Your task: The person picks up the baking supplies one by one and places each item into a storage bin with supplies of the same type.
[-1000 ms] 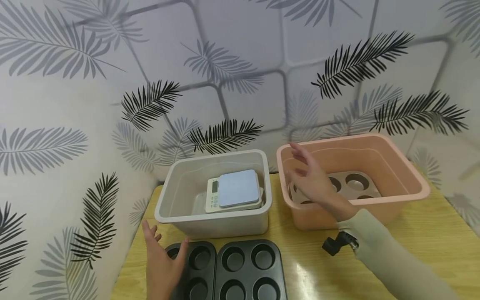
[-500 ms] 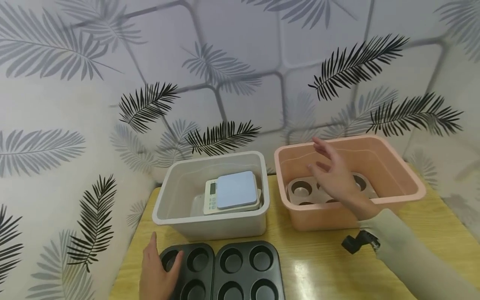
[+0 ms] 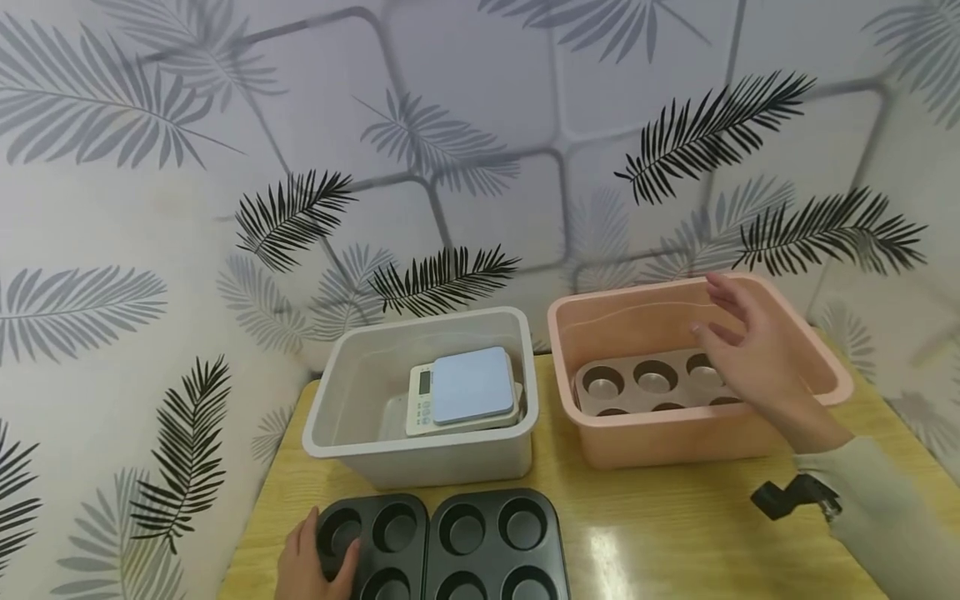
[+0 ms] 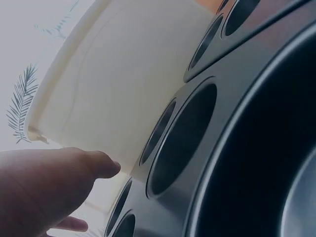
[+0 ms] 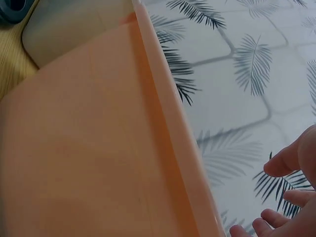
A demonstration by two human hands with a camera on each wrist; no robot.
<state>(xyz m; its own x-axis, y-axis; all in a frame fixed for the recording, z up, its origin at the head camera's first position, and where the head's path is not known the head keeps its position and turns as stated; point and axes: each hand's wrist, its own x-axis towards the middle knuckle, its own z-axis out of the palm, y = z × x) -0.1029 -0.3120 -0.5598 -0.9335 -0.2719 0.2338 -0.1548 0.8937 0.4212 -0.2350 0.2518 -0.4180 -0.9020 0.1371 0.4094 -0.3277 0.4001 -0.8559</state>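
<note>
A muffin tray [image 3: 655,379] lies in the right tub [image 3: 675,437].

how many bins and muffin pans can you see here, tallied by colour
White bin: 1
Peach bin: 1
Dark grey muffin pans: 2 (left pan, right pan)
Brown muffin pan: 1
Total: 5 in view; anything stacked underneath would be hidden.

Scale keys [image 3: 425,411]: small marks at eight o'clock from the weighing plate [image 3: 471,386], too tiny for me to read.
Scale display [image 3: 425,382]: at nine o'clock, digits unreadable from here.
Readable text: none.
</note>
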